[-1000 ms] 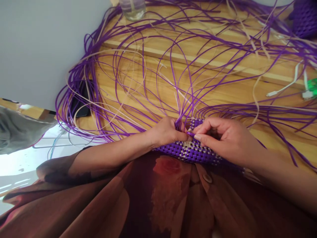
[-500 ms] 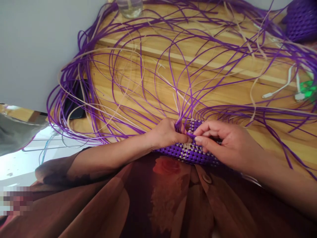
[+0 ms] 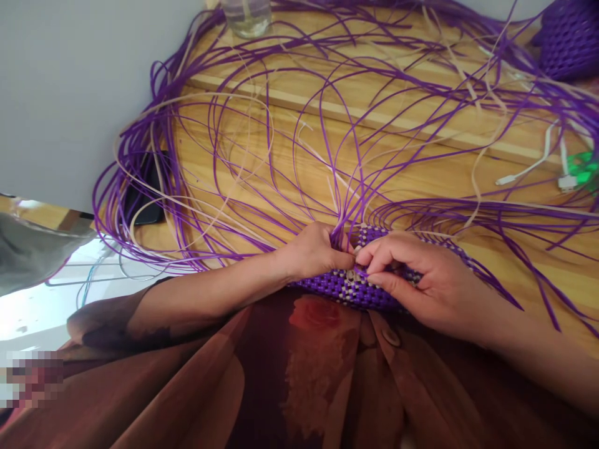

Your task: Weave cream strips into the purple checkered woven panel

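Observation:
A purple and white woven piece point(image 3: 349, 288) lies at the near edge of the wooden table point(image 3: 421, 168), against my body. Long purple strips point(image 3: 262, 125) and a few pale ones fan out from it across the table. My left hand point(image 3: 314, 251) is closed on the bunch of purple strips where they leave the weave. My right hand point(image 3: 412, 274) rests on the weave, thumb and forefinger pinched on a purple strip right beside my left fingers.
A clear glass jar point(image 3: 246, 14) stands at the table's far edge. A dark phone point(image 3: 143, 193) lies under the strips at the left. A white cable and green plug point(image 3: 578, 169) lie at the right. Another purple woven piece point(image 3: 573, 37) sits at the far right corner.
My right hand has curled tighter and shifted slightly left and down on the weave, pulling its strip in. My left hand has stayed put.

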### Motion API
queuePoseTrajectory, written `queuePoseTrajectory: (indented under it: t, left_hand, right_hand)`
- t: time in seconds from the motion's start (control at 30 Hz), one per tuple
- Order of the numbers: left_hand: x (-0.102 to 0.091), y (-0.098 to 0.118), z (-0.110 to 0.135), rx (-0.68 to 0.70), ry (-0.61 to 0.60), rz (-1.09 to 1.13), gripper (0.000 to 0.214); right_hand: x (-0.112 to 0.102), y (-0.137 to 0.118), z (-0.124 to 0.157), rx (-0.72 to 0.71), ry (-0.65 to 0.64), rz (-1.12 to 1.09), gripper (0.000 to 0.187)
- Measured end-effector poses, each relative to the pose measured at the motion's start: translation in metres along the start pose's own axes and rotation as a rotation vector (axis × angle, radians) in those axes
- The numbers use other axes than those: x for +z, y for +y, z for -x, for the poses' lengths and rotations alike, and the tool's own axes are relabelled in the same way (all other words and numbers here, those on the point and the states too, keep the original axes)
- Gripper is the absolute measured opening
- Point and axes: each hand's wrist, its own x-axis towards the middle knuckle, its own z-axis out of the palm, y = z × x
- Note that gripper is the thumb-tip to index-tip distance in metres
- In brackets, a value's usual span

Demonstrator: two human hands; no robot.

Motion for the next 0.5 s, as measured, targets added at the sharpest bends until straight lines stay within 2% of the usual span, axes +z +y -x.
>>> queuePoseTrajectory:
  t: [0.13, 0.27, 0.33, 0.43, 0.5]
  left_hand:
    - [-0.001, -0.001, 0.001, 0.008, 0.018, 0.000, 0.023]
    - [-0.001, 0.000, 0.001, 0.000, -0.002, 0.011, 0.021]
    - [-0.001, -0.001, 0.001, 0.007, -0.009, 0.012, 0.019]
    - [-0.001, -0.003, 0.001, 0.017, 0.001, 0.021, 0.020]
    - [0.000, -0.004, 0.001, 0.028, 0.015, 0.021, 0.021]
  right_hand:
    - [-0.001, -0.002, 0.002, -0.063, -0.072, -0.015, 0.005]
    - [-0.005, 0.000, 0.006, -0.035, -0.116, -0.133, 0.005]
    - [-0.003, 0.001, 0.008, 0.004, -0.063, -0.109, 0.004]
    - [0.003, 0.004, 0.007, 0.158, 0.107, -0.017, 0.007]
    - [0.007, 0.005, 0.005, 0.248, 0.172, 0.002, 0.009]
